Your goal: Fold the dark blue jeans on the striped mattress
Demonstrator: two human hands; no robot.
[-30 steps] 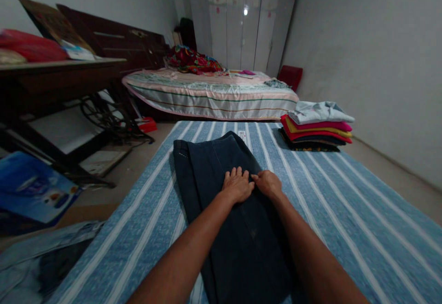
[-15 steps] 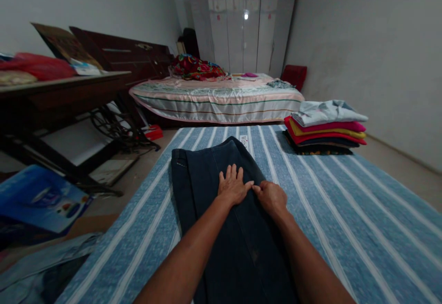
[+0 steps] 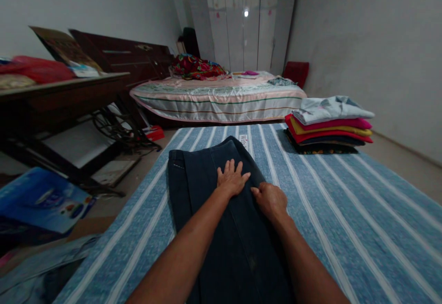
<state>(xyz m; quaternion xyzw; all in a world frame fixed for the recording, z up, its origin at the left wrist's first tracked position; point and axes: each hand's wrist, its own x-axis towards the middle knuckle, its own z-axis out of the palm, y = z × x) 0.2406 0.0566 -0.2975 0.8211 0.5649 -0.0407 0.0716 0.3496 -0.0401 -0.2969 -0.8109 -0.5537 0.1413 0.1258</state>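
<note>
Dark blue jeans (image 3: 203, 175) lie folded lengthwise on a blue bed surface with white stripes (image 3: 328, 216), their waistband toward the upper left and the legs running down toward me. My left hand (image 3: 232, 178) rests flat on the denim with its fingers spread. At the right edge of the jeans, my right hand (image 3: 271, 198) is closed, thumb and curled fingers pinching the cloth there. A small white label (image 3: 243, 141) with lettering shows on the striped cover just beyond the jeans.
A stack of folded clothes (image 3: 328, 126) stands at the far right of the striped surface. Beyond it is another bed (image 3: 214, 101). To the left are a sewing-machine table (image 3: 100, 80), a blue box (image 3: 43, 200) and light denim (image 3: 44, 262) low down.
The left hand's thumb has moved slightly away from the right hand, leaving a small gap. The right hand keeps its pinch at the jeans' edge. The view has shifted slightly.
</note>
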